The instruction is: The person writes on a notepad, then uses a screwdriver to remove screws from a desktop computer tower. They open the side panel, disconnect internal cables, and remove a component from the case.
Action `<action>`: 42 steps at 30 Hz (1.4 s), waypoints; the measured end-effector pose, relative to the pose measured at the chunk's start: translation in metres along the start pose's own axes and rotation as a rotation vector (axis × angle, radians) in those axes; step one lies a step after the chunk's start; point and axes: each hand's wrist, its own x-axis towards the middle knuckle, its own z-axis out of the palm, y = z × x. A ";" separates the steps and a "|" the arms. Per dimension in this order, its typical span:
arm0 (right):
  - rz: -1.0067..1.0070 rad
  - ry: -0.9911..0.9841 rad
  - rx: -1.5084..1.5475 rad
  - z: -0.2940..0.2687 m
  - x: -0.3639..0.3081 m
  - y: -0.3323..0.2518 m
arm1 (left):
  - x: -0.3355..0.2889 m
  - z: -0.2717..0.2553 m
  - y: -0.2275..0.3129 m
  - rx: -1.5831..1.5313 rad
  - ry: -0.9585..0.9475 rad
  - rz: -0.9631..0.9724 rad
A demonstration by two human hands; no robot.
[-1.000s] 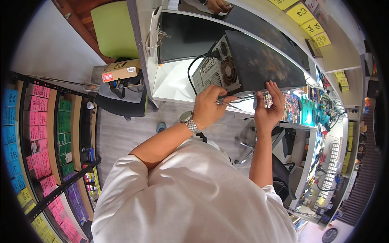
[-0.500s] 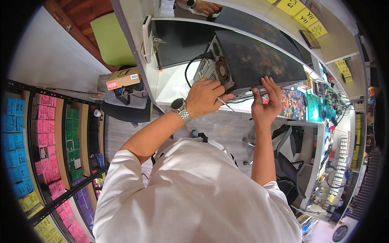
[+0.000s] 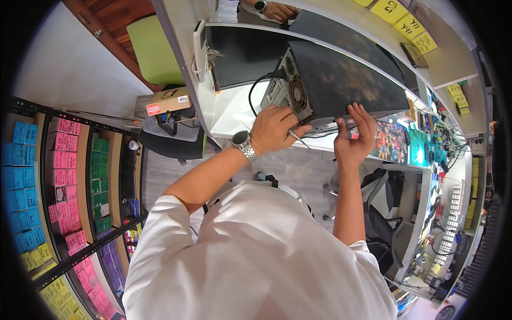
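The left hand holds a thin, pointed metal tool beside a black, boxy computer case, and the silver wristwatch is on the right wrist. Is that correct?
Not quite: the head view shows the silver wristwatch at the wrist of the left hand, not the right. That hand holds the thin, pointed metal tool beside the black, boxy computer case.

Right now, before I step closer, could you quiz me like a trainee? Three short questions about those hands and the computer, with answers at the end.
1. Multiple choice: what is the left hand holding?
A) a cardboard box
B) a slim pointed metal tool
C) a yellow label
2. True or false: a watch is worn on the arm of the right hand.
3. Fill in: the power cable plugged into the back of the desktop computer tower is ____ in colour.

Key:
1. B
2. False; the wristwatch is on the left wrist.
3. black
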 end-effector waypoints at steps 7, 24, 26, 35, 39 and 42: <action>-0.003 -0.001 -0.006 -0.001 -0.001 -0.001 | -0.024 0.016 0.041 -0.343 0.159 -0.714; -0.055 0.009 0.015 -0.003 0.004 0.005 | -0.026 0.029 0.046 -0.383 0.210 -0.700; -0.062 0.004 0.023 -0.004 0.006 0.008 | -0.026 0.032 0.048 -0.376 0.237 -0.695; -0.102 0.008 0.028 -0.002 0.010 0.018 | -0.028 0.048 0.053 -0.370 0.356 -0.666; -0.138 0.007 0.037 -0.002 0.010 0.023 | -0.031 0.061 0.060 -0.367 0.466 -0.655; -0.173 0.000 0.047 -0.004 0.013 0.025 | -0.031 0.061 0.063 -0.313 0.463 -0.652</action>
